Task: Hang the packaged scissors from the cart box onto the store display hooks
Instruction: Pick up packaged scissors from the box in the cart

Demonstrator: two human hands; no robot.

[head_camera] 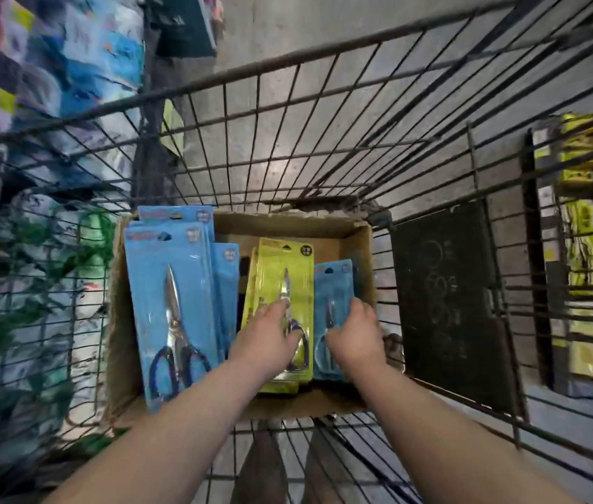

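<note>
A cardboard box (287, 227) sits in the bottom of a wire cart (324, 52). Several packaged scissors stand in it: a stack of large blue packs (171, 285) at the left, yellow packs (287, 263) in the middle, and a small blue pack (335, 281) at the right. My left hand (269, 340) holds the front yellow pack, fingers along its left edge and thumb on its face. My right hand (355, 336) grips the small blue pack, fingers over its right edge. No display hooks can be made out in this blurred view.
The cart's wire walls rise on all sides around the box. A black panel (447, 303) hangs on the cart's right wall. Blurred shelves of coloured goods (51, 67) stand to the left, and yellow packaged goods (585, 212) to the right. Grey concrete floor lies ahead.
</note>
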